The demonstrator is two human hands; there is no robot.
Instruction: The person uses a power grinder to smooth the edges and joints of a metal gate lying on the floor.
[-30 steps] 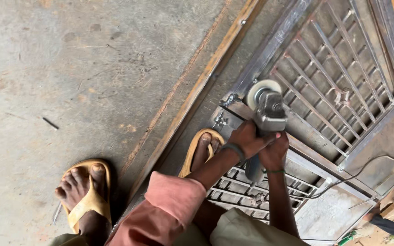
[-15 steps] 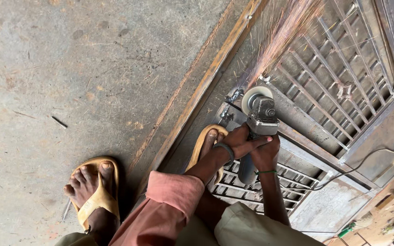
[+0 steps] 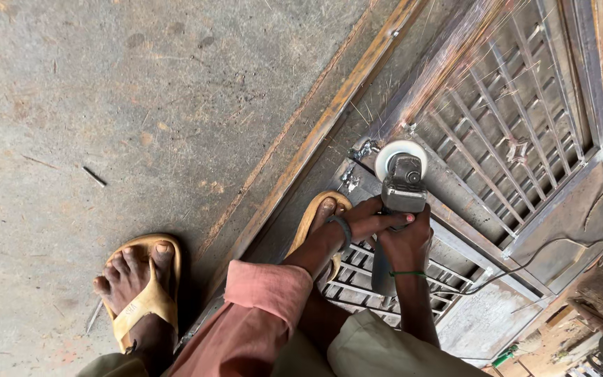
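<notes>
Since the earlier frames the angle grinder has slid down off the upper bar toward the corner of the metal gate, and the spark spray that flared half a second ago has thinned to a faint streak running up along the frame. The grinder is a grey, boxy tool with a pale round disc at its front end, tilted onto the gate's frame bar just beside a small hinge bracket. Both hands grip it: the left hand, a dark band at its wrist, has its fingers clamped over the body from the side, and the right hand, a thin green thread at its wrist, is closed tight around the rear handle. A black cable trails away across the gate. One yellow sandal stands on the gate bars near the hands, the other on the concrete floor.
</notes>
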